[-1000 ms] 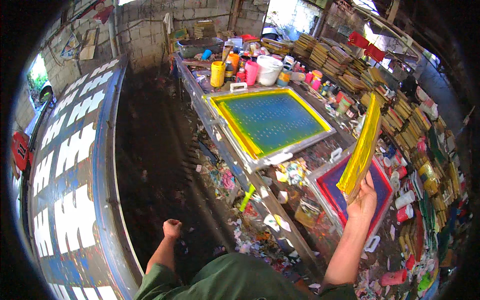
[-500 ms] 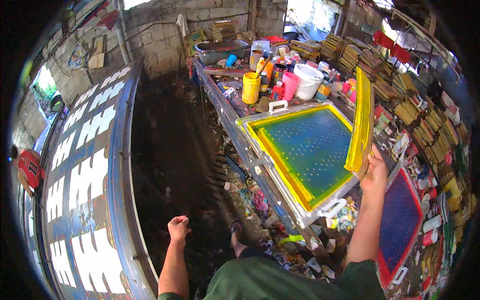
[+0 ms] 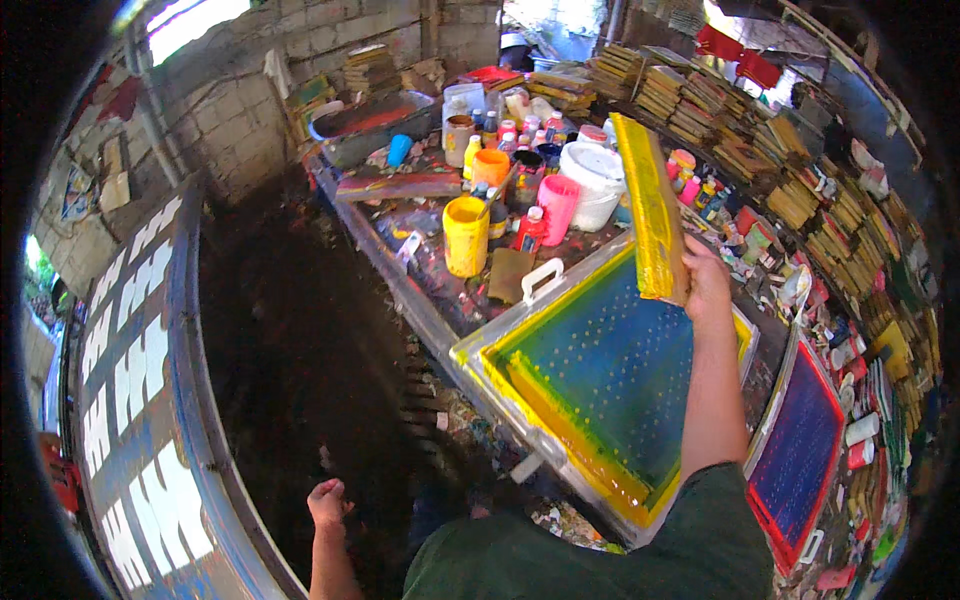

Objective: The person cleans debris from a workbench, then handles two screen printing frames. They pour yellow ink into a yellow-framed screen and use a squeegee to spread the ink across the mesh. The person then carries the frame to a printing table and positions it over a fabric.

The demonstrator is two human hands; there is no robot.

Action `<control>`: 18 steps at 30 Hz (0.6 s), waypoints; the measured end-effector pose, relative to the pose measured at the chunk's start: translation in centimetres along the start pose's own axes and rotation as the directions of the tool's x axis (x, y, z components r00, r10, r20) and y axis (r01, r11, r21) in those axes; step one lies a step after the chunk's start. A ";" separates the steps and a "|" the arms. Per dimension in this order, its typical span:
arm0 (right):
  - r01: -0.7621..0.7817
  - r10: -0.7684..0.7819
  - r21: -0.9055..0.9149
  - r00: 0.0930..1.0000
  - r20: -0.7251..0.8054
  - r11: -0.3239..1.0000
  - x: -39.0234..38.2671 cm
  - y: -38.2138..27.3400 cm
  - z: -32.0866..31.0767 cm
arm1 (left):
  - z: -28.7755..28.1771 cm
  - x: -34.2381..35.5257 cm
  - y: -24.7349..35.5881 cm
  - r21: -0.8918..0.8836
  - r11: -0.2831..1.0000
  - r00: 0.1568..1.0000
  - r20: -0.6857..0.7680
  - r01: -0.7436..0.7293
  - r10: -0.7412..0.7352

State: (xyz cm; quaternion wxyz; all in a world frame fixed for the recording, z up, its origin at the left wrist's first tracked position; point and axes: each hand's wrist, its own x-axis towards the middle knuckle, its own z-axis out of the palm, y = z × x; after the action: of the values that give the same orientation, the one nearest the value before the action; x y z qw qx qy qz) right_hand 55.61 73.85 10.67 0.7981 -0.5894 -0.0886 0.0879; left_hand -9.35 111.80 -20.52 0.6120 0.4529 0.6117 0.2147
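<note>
My right hand (image 3: 706,272) grips a long squeegee (image 3: 645,190) coated in yellow ink, raised upright over a screen frame (image 3: 462,354) with a yellow-edged blue-green mesh. White handles stick out from that frame. At the lower right leans a second screen (image 3: 795,455), red-edged with a dark blue mesh. Low over the dark floor, my left hand (image 3: 328,500) is closed, and I cannot make out whether anything is inside it. Just beyond the first screen stand a yellow container (image 3: 466,237), a pink container (image 3: 557,210) and a white bucket (image 3: 590,185) among several bottles.
A long printing table (image 3: 187,380) with white printed shapes runs along the left beside the dark floor (image 3: 275,310). A grey tub (image 3: 365,140) sits at the far end of the cluttered bench (image 3: 420,310). Several piles of wooden pieces (image 3: 690,110) line the right. Someone in red (image 3: 58,470) is at far left.
I have advanced along the bench: containers and the yellow-edged screen are closer. My right hand has risen with the squeegee. My left hand is lower in view, still closed.
</note>
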 end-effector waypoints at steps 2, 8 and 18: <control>-0.008 0.006 0.025 0.998 0.057 1.000 4.4 0.9 0.6 | 0.9 2.7 0.7 0.007 0.998 0.998 0.005 0.067 -0.067; -0.057 0.058 0.047 0.998 -0.016 0.997 14.4 4.3 3.2 | 4.1 14.2 3.1 0.161 0.976 0.972 0.158 0.148 -0.174; -0.038 0.022 -0.077 0.978 -0.205 0.996 23.7 7.4 6.7 | 10.7 26.7 7.9 0.445 0.895 0.915 0.356 0.014 -0.191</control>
State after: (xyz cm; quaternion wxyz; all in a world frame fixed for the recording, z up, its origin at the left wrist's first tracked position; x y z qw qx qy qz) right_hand 76.69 87.99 6.39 0.7772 -0.6283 -0.0006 0.0353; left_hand 7.26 134.45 -30.51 0.6160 0.5776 0.5329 -0.0545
